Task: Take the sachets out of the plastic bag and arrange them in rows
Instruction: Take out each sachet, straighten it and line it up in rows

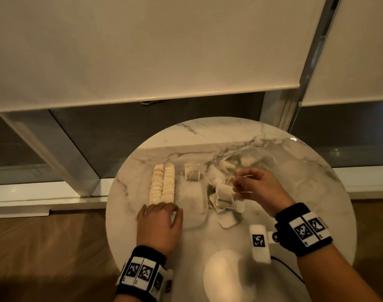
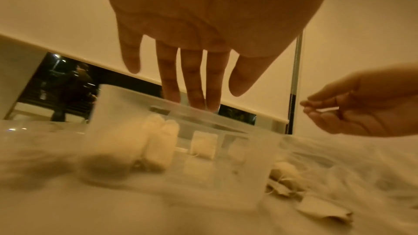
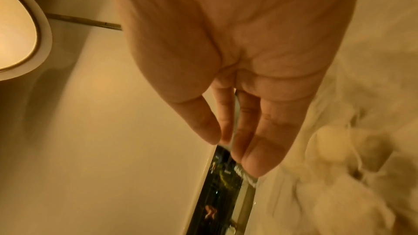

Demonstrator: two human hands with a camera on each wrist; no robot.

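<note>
Marble-patterned, the round worktop [image 1: 208, 136] carries every item of your task. Two finished rows of sachets [image 1: 163, 186] lie side by side toward its left edge, running from far to near. Just right of them a single sachet [image 1: 193, 175] begins what appears to be a third row. Your left hand [image 1: 159, 225] rests at the near end of the two rows, fingers straight and relaxed, holding nothing; in the left wrist view its fingertips [image 2: 200, 103] appear to touch a clear, blurred plastic surface, whose nature cannot be told.

At the centre and right, a loose heap of sachets [image 1: 224, 199] with trailing strings remains unsorted, and the clear plastic bag [image 1: 247, 160] lies crumpled toward the far right edge, with pale shapes that look like more sachets inside. Your right hand [image 1: 254, 185] hovers over the heap, thumb and fingers pinching a thin string [image 1: 247, 176]; which sachet it belongs to cannot be told.

By this evidence the task is perhaps half done: two rows stand complete, a third has barely begun, and both heap and bag contents are left to place.
</note>
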